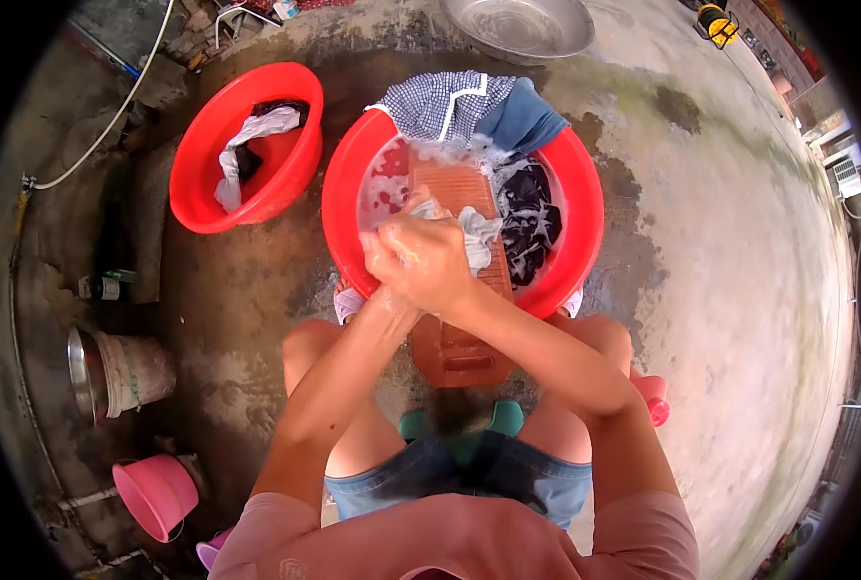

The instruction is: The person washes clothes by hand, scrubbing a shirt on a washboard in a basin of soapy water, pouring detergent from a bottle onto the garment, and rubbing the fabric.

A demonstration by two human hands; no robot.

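My right hand (425, 253) is closed, its fingers curled over my left hand (417, 201). Most of the left hand is hidden behind the right. White wet cloth (480, 238) shows at both sides of the hands, bunched between them and the washboard. The reddish-brown washboard (452, 182) leans in a large red basin (577, 227), its lower end out over the near rim. Soapy water (384, 188) fills the basin around it. Dark wet clothing (530, 220) lies in the water right of the board. A checked garment (440, 104) and blue cloth (522, 118) drape over the far rim.
A second red basin (190, 184) at left holds white and dark cloths. A metal basin (522, 24) sits beyond. Pink bucket (156, 495), pale bucket (132, 372) and a bottle (102, 288) stand along the left. A hose (111, 121) hangs there. A red container (653, 399) is by the right knee.
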